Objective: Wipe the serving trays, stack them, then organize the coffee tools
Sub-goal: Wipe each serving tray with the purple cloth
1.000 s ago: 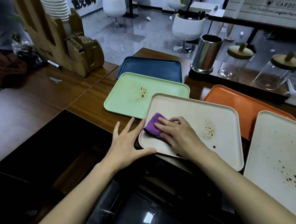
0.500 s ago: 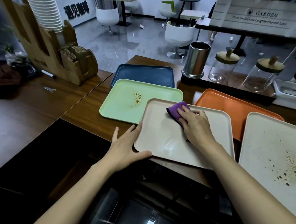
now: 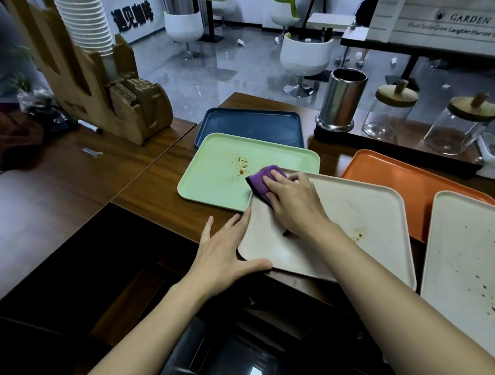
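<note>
From the head camera, your right hand lay on the purple cloth, fingers nearly straight on top and pressing it down onto the far-left corner of the beige tray. A dark scrap showing at your wrist was probably a corner of that cloth. A small brown smear sat on the tray just beside your right forearm. This tray rested at the near edge of the counter.

Your left hand was flat, with the fingers spread along the tray's left rim and the thumb against its near-left corner. It gripped nothing.

The beige tray's far-left corner overlapped the green tray, which bore brown stains beside the cloth. Beyond it lay the blue tray, toward the counter's far edge. The orange tray lay to the right, partly under a second beige tray speckled with brown, at the counter's right side. A steel canister stood behind them.
</note>
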`<state>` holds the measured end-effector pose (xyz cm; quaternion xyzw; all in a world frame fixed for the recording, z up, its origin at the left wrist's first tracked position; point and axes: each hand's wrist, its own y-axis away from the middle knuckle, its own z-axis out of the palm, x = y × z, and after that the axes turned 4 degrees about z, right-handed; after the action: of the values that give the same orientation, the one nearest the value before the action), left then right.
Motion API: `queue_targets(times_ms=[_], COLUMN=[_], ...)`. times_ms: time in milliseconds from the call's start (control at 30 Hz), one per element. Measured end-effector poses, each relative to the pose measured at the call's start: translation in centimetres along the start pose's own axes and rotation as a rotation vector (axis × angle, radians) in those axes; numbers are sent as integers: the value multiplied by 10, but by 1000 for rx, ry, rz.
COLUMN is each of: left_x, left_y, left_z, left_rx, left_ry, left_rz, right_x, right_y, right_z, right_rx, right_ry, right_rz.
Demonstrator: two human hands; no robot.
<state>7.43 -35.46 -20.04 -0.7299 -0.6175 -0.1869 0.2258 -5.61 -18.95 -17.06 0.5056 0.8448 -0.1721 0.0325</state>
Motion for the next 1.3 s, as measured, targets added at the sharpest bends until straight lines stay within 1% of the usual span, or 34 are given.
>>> queue_targets(times_ms=[300,467,667,900,1033,1300], left_x=[-6,0,-2,-5,-5,-7], left_y=[0,1,1,-1,-2,-2], left_z=[3,2,8,9,9,9], left_rx=[2,41,78,54,43,15], left_ry=[-45,8,-106,-130,-119,-126], left_rz=[32,5,23,18,15,28], right_x=[-2,-4,-5,-4,-4,20], right_y=[-14,-8,-7,-13,-22,-17], right_z=[1,15,14,25,31,19], right_rx=[-34,8,52,140,196,229], right_ry=[-45,-9,-61,72,134,194], right_rz=[-98,-61,-37,-44,-13,56])
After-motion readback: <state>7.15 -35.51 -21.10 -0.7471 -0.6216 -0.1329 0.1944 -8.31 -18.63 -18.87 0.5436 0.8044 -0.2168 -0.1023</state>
